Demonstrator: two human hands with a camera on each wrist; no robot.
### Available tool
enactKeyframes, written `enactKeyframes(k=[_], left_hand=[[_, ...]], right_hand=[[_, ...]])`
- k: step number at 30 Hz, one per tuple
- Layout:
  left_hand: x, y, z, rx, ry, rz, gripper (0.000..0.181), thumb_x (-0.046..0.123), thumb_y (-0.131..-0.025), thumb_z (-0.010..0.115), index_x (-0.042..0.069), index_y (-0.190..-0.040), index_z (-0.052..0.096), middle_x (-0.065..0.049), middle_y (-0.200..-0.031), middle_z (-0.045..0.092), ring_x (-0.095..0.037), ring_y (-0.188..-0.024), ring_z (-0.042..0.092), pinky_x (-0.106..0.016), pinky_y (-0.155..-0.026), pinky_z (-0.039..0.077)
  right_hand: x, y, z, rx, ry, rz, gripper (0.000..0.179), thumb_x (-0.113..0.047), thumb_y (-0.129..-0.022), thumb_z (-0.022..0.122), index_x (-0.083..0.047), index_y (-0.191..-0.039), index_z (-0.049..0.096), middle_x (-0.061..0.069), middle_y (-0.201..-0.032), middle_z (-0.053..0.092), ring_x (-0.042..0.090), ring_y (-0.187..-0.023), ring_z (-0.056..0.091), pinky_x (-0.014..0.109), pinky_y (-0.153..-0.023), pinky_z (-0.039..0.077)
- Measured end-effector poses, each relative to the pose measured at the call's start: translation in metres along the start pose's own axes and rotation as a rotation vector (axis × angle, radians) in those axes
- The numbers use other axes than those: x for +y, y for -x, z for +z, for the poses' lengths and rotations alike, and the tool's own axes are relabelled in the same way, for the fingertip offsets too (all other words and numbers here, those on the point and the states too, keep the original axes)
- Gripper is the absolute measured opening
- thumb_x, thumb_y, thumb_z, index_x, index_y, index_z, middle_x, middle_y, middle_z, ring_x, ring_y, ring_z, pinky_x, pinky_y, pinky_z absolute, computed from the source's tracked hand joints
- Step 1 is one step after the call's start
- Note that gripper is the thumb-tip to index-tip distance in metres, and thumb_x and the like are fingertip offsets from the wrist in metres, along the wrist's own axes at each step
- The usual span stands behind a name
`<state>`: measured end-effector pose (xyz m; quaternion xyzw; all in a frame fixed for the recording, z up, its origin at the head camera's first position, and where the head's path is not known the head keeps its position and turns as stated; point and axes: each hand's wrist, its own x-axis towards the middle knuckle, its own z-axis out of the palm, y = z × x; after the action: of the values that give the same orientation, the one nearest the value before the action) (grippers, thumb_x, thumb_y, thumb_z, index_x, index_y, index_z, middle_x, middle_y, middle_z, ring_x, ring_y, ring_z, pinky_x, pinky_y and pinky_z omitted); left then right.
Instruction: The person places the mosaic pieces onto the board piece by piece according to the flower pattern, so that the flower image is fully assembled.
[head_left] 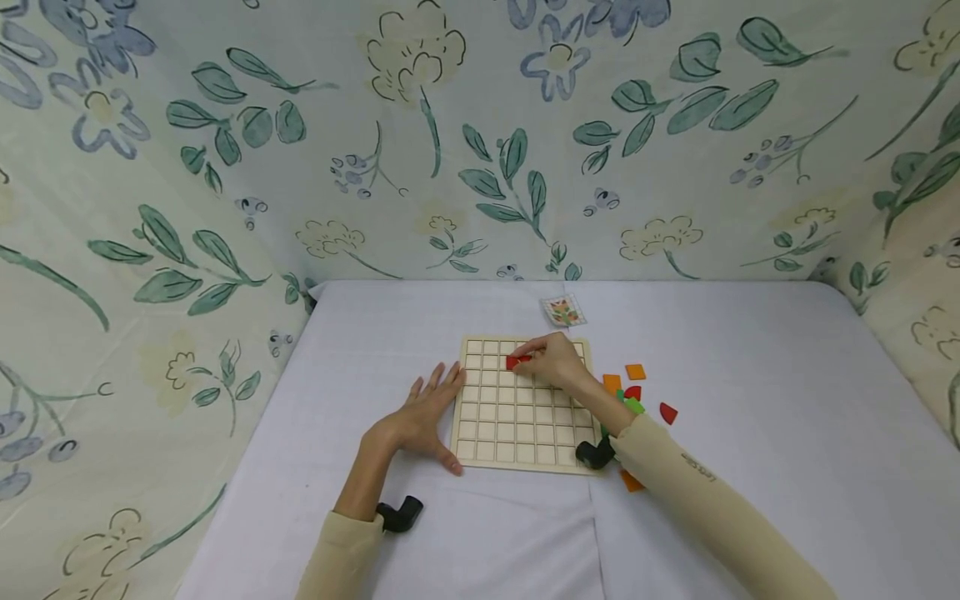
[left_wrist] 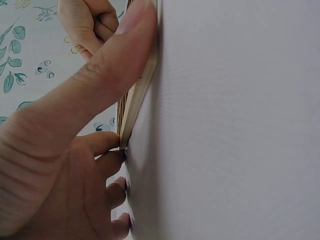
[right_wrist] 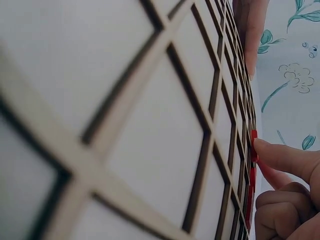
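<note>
A pale wooden grid board (head_left: 486,414) lies flat on the white-covered table. My right hand (head_left: 553,363) reaches over its upper part, thumb and finger pinching a small red tile (right_wrist: 254,145) at one of the upper cells. More red pieces (right_wrist: 251,181) sit in line beside it in the right wrist view, partly hidden by the hand in the head view. Along the board's left side rests my left hand (head_left: 422,423), fingers spread and straight. Its fingertips touch the side, and the thumb (left_wrist: 95,77) lies against the near corner.
Right of the board lie loose pieces: orange squares (head_left: 635,372), red quarter-rounds (head_left: 668,412) and green ones (head_left: 634,406), some under the right forearm. A small printed picture card (head_left: 562,311) lies behind the board. Floral cloth (head_left: 480,150) hangs around the table.
</note>
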<state>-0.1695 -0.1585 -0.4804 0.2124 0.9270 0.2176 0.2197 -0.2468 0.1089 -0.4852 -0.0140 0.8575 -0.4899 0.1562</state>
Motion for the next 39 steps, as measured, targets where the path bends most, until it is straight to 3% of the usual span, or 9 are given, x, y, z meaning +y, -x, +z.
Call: enactKeyframes(k=[5,7,11,17,24,26,28,33,39], left_hand=[[-0.001,0.001,0.0,0.0,0.002,0.001,0.153,0.046,-0.055,0.101,0.011,-0.167,0.003,-0.004,-0.176,-0.006,-0.028,-0.163,-0.013,-0.053,-0.133,-0.006],[-0.001,0.0,0.0,0.001,0.002,0.003,0.153,0.047,-0.055,0.101,0.011,-0.167,0.003,-0.004,-0.176,-0.006,-0.028,-0.163,-0.014,-0.053,-0.133,-0.006],[-0.001,0.0,0.0,0.0,0.0,0.003,0.153,0.048,-0.055,0.101,0.011,-0.167,0.003,-0.004,-0.176,-0.007,-0.028,-0.163,-0.014,-0.053,-0.133,-0.005],[-0.001,-0.001,0.0,-0.007,0.0,-0.005,0.153,0.048,-0.055,0.101,0.012,-0.167,0.003,-0.003,-0.176,-0.007,-0.027,-0.163,-0.014,-0.053,-0.133,-0.006],[-0.001,-0.001,0.0,-0.005,-0.006,-0.008,0.154,0.048,-0.055,0.101,0.012,-0.168,0.003,-0.003,-0.176,-0.007,-0.027,-0.163,-0.013,-0.053,-0.133,-0.006],[0.0,-0.001,0.0,-0.001,-0.006,-0.004,0.154,0.048,-0.055,0.101,0.012,-0.168,0.003,-0.003,-0.176,-0.007,-0.028,-0.163,-0.013,-0.053,-0.133,-0.006],[0.0,-0.001,0.0,0.003,-0.005,-0.002,0.154,0.048,-0.055,0.101,0.012,-0.168,0.003,-0.003,-0.176,-0.007,-0.028,-0.163,-0.013,-0.053,-0.133,-0.006],[0.0,0.0,0.001,0.005,-0.003,0.001,0.153,0.047,-0.055,0.101,0.011,-0.167,0.003,-0.003,-0.175,-0.007,-0.028,-0.163,-0.013,-0.053,-0.133,-0.006],[-0.001,0.0,0.002,0.004,0.006,0.005,0.153,0.047,-0.055,0.101,0.01,-0.167,0.004,-0.004,-0.175,-0.007,-0.03,-0.163,-0.013,-0.055,-0.133,-0.006]], right_hand=[[-0.001,0.0,0.003,0.013,0.004,-0.009,0.018,-0.015,-0.086,0.085,-0.01,-0.102,0.082,0.005,-0.107,0.068,0.012,-0.063,0.034,0.023,-0.054,0.026],[-0.001,-0.001,0.005,0.013,0.003,-0.015,0.017,-0.016,-0.086,0.085,-0.01,-0.102,0.082,0.004,-0.089,0.062,0.012,-0.06,0.033,0.023,-0.053,0.025],[-0.002,-0.003,0.007,0.012,0.003,-0.038,0.017,-0.016,-0.087,0.084,-0.008,-0.102,0.081,-0.003,-0.073,0.049,0.011,-0.058,0.033,0.022,-0.051,0.026],[-0.003,-0.002,0.01,0.016,-0.009,-0.046,0.018,-0.016,-0.086,0.085,-0.008,-0.101,0.081,-0.004,-0.063,0.042,0.012,-0.056,0.033,0.022,-0.05,0.026],[-0.005,0.002,0.007,0.014,0.006,-0.046,0.018,-0.018,-0.087,0.084,-0.009,-0.103,0.082,0.001,-0.078,0.053,0.012,-0.058,0.033,0.023,-0.052,0.027],[-0.006,0.005,0.003,0.017,0.0,-0.049,0.018,-0.019,-0.087,0.084,-0.01,-0.103,0.082,0.001,-0.087,0.059,0.012,-0.058,0.034,0.023,-0.053,0.029],[-0.005,0.008,-0.002,0.016,-0.007,-0.063,0.019,-0.02,-0.089,0.083,-0.01,-0.105,0.082,0.001,-0.082,0.06,0.012,-0.057,0.034,0.023,-0.052,0.03],[0.003,0.021,-0.023,0.014,-0.026,-0.087,0.025,-0.022,-0.092,0.079,-0.009,-0.114,0.079,-0.004,-0.056,0.037,0.013,-0.05,0.028,0.023,-0.048,0.026],[0.018,0.041,-0.058,0.051,-0.014,-0.043,0.03,-0.026,-0.095,0.076,-0.008,-0.119,0.077,-0.007,-0.055,0.029,0.011,-0.049,0.023,0.023,-0.046,0.023]])
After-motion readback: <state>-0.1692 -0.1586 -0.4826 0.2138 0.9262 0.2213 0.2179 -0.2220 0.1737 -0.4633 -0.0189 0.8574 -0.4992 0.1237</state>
